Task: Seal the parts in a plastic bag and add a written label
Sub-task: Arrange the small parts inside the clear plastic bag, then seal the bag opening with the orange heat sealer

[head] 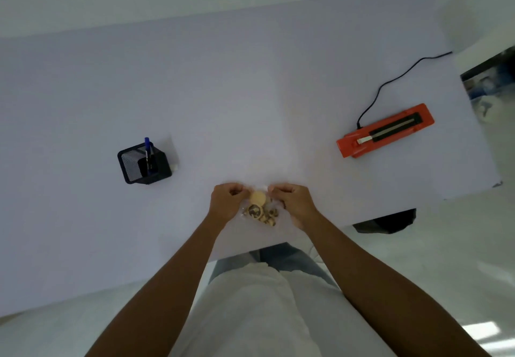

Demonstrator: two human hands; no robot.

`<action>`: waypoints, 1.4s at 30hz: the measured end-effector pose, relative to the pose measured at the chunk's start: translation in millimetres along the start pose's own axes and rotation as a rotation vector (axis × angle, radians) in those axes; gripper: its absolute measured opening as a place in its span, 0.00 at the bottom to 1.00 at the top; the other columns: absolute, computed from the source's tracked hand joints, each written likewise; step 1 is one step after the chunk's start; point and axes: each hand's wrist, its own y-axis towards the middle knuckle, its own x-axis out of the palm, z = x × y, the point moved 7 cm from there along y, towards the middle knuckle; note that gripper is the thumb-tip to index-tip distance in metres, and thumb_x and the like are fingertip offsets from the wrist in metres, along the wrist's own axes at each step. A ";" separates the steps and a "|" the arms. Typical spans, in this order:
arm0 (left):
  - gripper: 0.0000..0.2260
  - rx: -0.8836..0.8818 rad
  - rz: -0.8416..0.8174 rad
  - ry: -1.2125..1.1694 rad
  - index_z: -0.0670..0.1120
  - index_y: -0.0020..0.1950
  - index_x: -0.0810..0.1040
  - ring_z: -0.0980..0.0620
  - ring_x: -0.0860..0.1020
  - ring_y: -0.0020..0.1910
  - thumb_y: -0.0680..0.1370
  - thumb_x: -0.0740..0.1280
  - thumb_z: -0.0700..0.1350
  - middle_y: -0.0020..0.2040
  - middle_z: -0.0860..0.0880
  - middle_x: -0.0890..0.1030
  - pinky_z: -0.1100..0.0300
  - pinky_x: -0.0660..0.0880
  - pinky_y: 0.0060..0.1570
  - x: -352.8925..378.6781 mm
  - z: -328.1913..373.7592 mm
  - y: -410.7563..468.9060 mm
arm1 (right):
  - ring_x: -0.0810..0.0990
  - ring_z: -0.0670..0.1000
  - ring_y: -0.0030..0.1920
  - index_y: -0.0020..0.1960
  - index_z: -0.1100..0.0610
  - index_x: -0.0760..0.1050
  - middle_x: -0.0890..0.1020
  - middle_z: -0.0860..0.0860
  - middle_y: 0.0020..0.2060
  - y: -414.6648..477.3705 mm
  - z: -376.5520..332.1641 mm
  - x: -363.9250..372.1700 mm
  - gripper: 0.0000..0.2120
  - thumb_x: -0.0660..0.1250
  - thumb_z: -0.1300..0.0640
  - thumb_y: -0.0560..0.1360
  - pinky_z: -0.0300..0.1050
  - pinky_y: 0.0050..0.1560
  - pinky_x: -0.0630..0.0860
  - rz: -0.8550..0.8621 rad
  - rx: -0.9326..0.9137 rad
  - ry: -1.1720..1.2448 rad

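Note:
A clear plastic bag [260, 213] lies on the white table [250, 92] near its front edge, with several small round tan and dark parts [257, 209] inside it. My left hand [227, 202] pinches the bag's far left corner with closed fingers. My right hand [295, 203] pinches the far right corner the same way. The bag's top edge runs between the two hands and is hard to make out against the table.
An orange heat sealer [386, 131] lies at the right with its black cord [390, 83] trailing to the far edge. A black mesh pen holder [145, 163] with blue pens stands at the left. A black object [386, 221] shows under the table's right front edge.

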 end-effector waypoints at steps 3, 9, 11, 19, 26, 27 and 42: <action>0.05 0.004 -0.033 -0.025 0.42 0.41 0.84 0.53 0.78 0.36 0.73 0.73 0.43 0.38 0.44 0.84 0.62 0.75 0.39 4.4 0.7 -3.2 | 0.80 0.49 0.37 0.50 0.63 0.84 0.85 0.55 0.40 -1.6 4.9 -7.5 0.08 0.74 0.60 0.74 0.43 0.40 0.78 0.004 0.045 0.007; 0.06 -0.035 -0.125 -0.120 0.40 0.45 0.83 0.48 0.81 0.42 0.76 0.71 0.44 0.42 0.44 0.84 0.55 0.80 0.47 16.0 -10.6 -10.6 | 0.84 0.58 0.45 0.50 0.61 0.82 0.86 0.57 0.45 -11.9 17.7 -10.3 0.08 0.73 0.58 0.75 0.57 0.53 0.81 -0.017 0.125 0.112; 0.05 -0.058 -0.166 -0.224 0.40 0.45 0.82 0.45 0.82 0.43 0.76 0.70 0.41 0.42 0.43 0.84 0.53 0.82 0.49 25.5 -6.4 -17.9 | 0.84 0.57 0.43 0.49 0.61 0.82 0.86 0.57 0.44 -20.8 16.9 -17.7 0.07 0.72 0.58 0.75 0.57 0.52 0.81 -0.009 0.120 0.142; 0.04 -0.082 -0.330 -0.360 0.38 0.46 0.80 0.40 0.84 0.45 0.76 0.69 0.39 0.47 0.37 0.84 0.54 0.82 0.43 97.1 41.7 -33.9 | 0.85 0.56 0.44 0.52 0.62 0.81 0.86 0.56 0.44 -30.5 1.1 -96.0 0.09 0.72 0.57 0.75 0.56 0.49 0.81 -0.001 0.083 0.138; 0.08 -0.132 -0.274 -0.375 0.31 0.50 0.75 0.45 0.84 0.41 0.78 0.67 0.37 0.45 0.40 0.85 0.57 0.81 0.39 196.6 67.9 -31.6 | 0.86 0.58 0.41 0.51 0.64 0.82 0.86 0.59 0.42 -12.2 4.5 -193.7 0.11 0.72 0.56 0.75 0.53 0.45 0.83 0.029 0.155 0.210; 0.06 -0.143 -0.254 -0.394 0.33 0.49 0.76 0.45 0.84 0.41 0.78 0.67 0.36 0.45 0.40 0.84 0.57 0.81 0.38 211.6 71.6 -32.5 | 0.86 0.56 0.39 0.51 0.64 0.82 0.86 0.58 0.41 -8.2 2.8 -209.9 0.11 0.72 0.56 0.75 0.51 0.42 0.83 0.035 0.158 0.215; 0.08 -0.200 -0.103 -0.535 0.35 0.52 0.76 0.40 0.84 0.49 0.77 0.68 0.39 0.50 0.38 0.84 0.51 0.82 0.47 332.5 123.1 -8.7 | 0.86 0.62 0.48 0.50 0.60 0.84 0.87 0.59 0.45 45.1 -31.2 -334.9 0.11 0.71 0.53 0.76 0.57 0.49 0.84 0.028 0.035 0.136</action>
